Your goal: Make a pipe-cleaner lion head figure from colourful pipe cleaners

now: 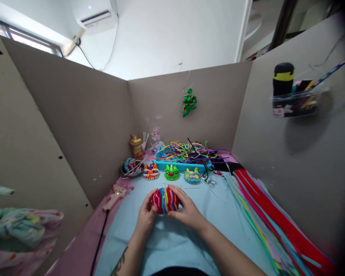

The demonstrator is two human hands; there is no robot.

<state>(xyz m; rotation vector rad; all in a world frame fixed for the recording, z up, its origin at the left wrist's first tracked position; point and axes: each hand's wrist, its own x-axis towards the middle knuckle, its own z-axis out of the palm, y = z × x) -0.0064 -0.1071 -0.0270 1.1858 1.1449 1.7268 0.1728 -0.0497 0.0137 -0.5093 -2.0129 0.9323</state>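
A rounded bundle of striped pipe cleaners [165, 200], in red, pink, blue and yellow-green, is held between both my hands above the light blue cloth. My left hand [147, 207] grips its left side, thumb at the lower front. From the right, my right hand [186, 205] curls round it with fingers over the top and thumb below. Just beyond stand three small animal-head figures: an orange and white one [151, 171], a green one [171, 173] and a light blue one with yellow ears [192, 176].
A blue tray [184, 166] heaped with pipe cleaners stands at the back. Long loose pipe cleaners [264, 203] lie along the right. Scissors [209, 181] rest beyond my right hand. On the left are a pink glue gun [115, 197] with a black cord and a bowl [132, 171]. Grey partitions enclose the desk.
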